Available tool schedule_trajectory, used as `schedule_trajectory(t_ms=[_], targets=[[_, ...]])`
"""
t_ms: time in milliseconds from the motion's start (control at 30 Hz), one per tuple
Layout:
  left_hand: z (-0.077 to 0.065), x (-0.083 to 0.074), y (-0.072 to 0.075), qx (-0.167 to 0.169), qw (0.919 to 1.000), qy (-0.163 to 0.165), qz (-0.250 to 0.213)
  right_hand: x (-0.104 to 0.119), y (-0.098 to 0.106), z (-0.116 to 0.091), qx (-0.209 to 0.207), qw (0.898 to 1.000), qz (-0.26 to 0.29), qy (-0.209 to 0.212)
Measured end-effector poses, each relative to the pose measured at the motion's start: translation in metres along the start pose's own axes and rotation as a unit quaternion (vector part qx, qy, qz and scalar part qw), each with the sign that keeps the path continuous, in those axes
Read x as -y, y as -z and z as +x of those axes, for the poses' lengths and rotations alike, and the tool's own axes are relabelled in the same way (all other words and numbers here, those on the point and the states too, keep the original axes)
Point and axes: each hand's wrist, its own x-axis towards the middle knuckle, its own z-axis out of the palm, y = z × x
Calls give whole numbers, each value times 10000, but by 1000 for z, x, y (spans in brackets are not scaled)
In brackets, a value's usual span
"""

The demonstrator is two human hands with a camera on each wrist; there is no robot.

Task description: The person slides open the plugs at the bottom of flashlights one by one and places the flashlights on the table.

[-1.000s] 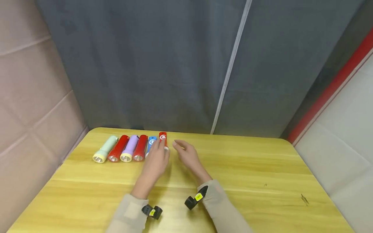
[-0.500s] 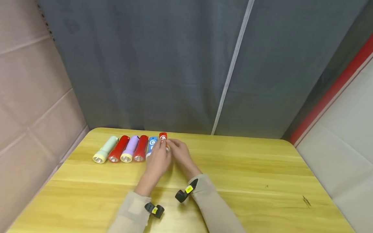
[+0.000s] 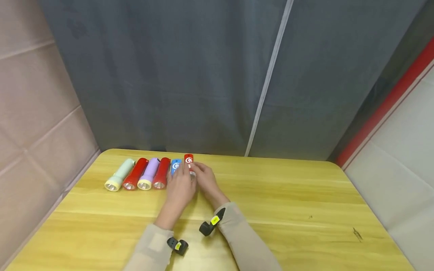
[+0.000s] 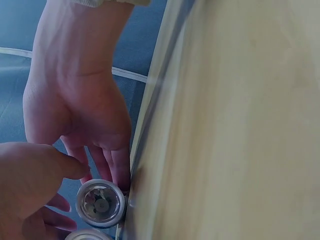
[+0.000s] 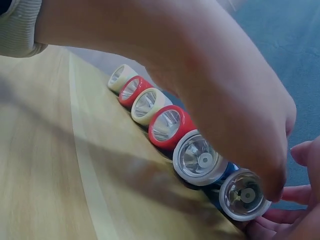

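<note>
In the head view, flashlights lie side by side at the back left of the wooden table. At the row's right end are a blue flashlight (image 3: 176, 164) and a red flashlight (image 3: 188, 159). My left hand (image 3: 180, 190) rests over their front parts, its fingers nearly straight. My right hand (image 3: 207, 181) touches the red flashlight's right side, fingers extended. In the right wrist view, the left thumb lies close to the end flashlight's clear lens (image 5: 245, 195), and my right fingers (image 5: 295, 194) are beside it. Most of my left fingertips' contact is hidden there.
Farther left in the row lie a pale green flashlight (image 3: 120, 175), a second red flashlight (image 3: 136, 173), a purple flashlight (image 3: 149, 173) and another red flashlight (image 3: 162, 172). A grey curtain (image 3: 169, 75) hangs behind the table (image 3: 288, 203). Pale walls stand at both sides.
My right hand has moved left, from apart to touching the end red flashlight. My left fingers have spread a little and shifted slightly left over the blue one. The flashlights keep their order.
</note>
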Motion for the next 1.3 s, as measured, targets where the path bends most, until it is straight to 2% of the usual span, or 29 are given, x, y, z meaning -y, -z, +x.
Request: schedule_trajectory(t_ms=[300, 533, 867, 1167, 1300], targets=[[0, 3, -3, 181, 9996, -203, 101, 0, -2, -3, 56, 9999, 67, -122], [1, 0, -3, 361, 9993, -94, 53, 2, -6, -5, -37, 9997, 21, -258], [1, 2, -4, -70, 9994, -326, 107, 5, -6, -6, -123, 9993, 238, -255], [0, 3, -4, -367, 9978, -377, -405, 11, -2, -5, -81, 9933, 1006, -557], [-5, 1, -7, -498, 9969, -436, -417, 8, -1, -6, -87, 9894, 1214, -785]])
